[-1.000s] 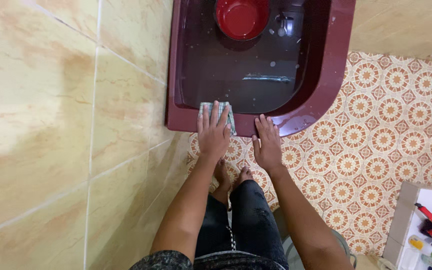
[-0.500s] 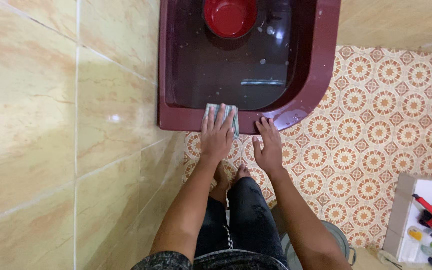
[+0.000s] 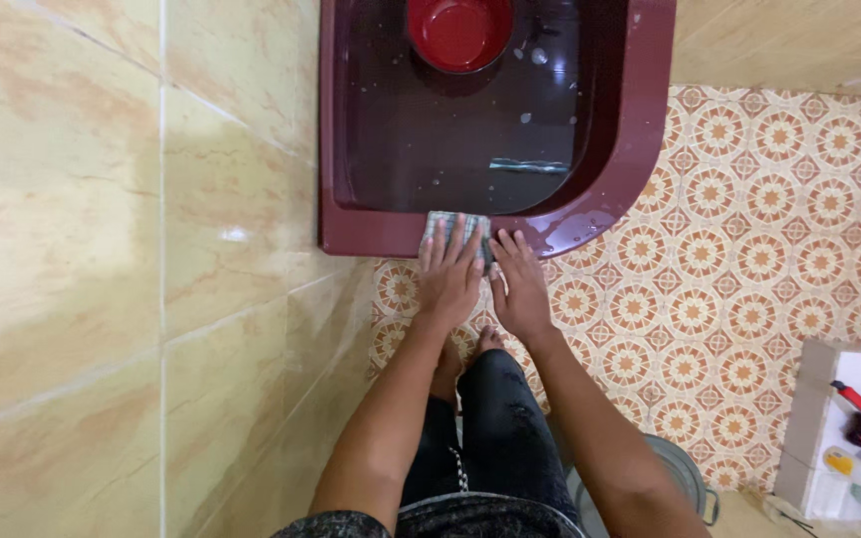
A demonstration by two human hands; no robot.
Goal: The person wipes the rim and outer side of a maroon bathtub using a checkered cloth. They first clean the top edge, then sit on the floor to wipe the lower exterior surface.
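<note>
Flat and spread, the left hand (image 3: 453,271) presses a small green-and-white checked cloth (image 3: 442,225) against the front rim of the maroon tub (image 3: 371,237); the fingers lie open on top of the cloth, pinning it rather than closing round it. Just beside it, the right hand (image 3: 520,284) rests with its fingers apart on the same rim, holding nothing, its thumb nearly touching the left hand.

Compared with a moment ago, the cloth and the left hand have slid to the right along the rim, from near the tiled wall towards the curved corner, and the gap between the two hands has closed. That reads to me as a wiping stroke travelling along the front ledge, with the stretch nearer the wall already passed over and the wet, beaded corner (image 3: 570,227) just ahead of the cloth.

Only the far edge of the cloth shows past the fingertips. What shows is a folded pad with its long side running left to right along the rim, its far edge at the rim's inner lip where the dark water begins.

Nearer me are the person's dark trousers (image 3: 500,428) and bare feet on the patterned floor tiles (image 3: 749,259). Farther off, a red bowl (image 3: 458,30) sits in the water at the back of the tub, well apart from the hands.
</note>
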